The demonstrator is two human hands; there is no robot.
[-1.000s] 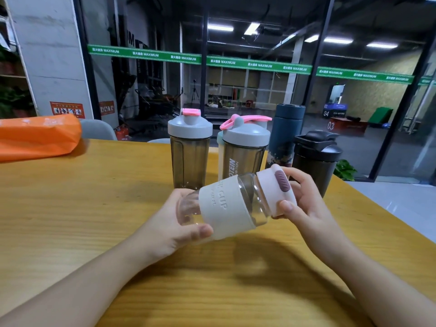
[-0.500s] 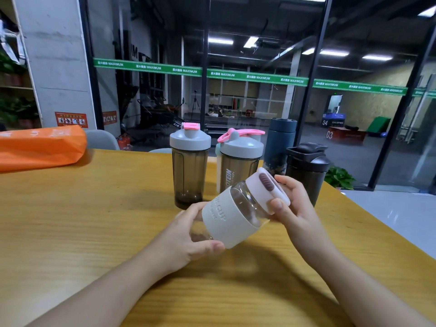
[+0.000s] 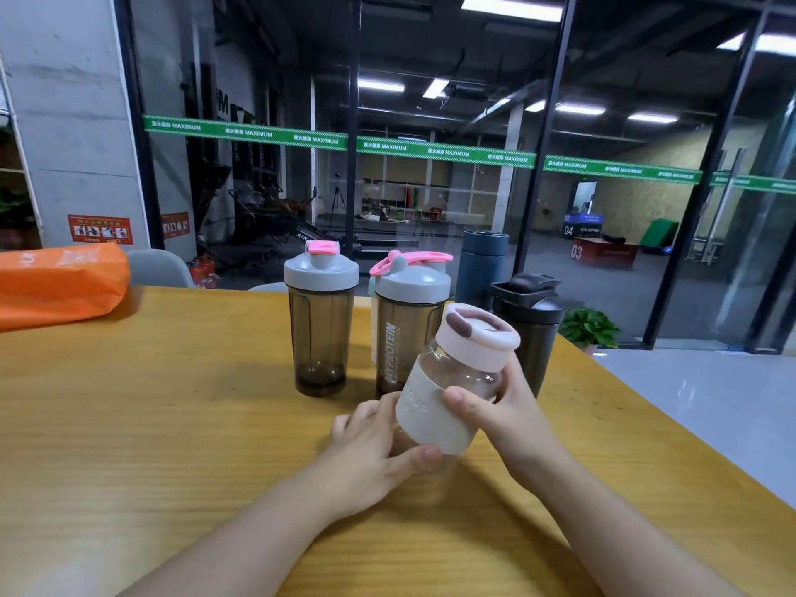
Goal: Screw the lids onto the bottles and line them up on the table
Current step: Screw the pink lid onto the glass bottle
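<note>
A small clear glass bottle point(image 3: 448, 381) with a white sleeve and a pale pink lid point(image 3: 478, 336) is tilted slightly right, just above the wooden table point(image 3: 172, 424). My left hand point(image 3: 379, 445) grips its base from the left. My right hand point(image 3: 504, 407) holds its upper body, thumb across the glass below the lid. Behind it stand a smoky shaker with a grey and pink lid point(image 3: 321, 321), a second shaker marked PROTEIN point(image 3: 407, 321), a dark blue flask point(image 3: 482, 265) and a black shaker point(image 3: 532, 312), all with lids on.
An orange bag point(image 3: 60, 284) lies at the table's far left, with a grey chair back point(image 3: 157, 269) behind it. The table's right edge runs diagonally by the pale floor point(image 3: 710, 402). A glass wall stands behind the bottles.
The small bottle has swung from almost lying sideways to nearly upright and sunk toward the table. My right hand has slid from the lid down to the glass body.
</note>
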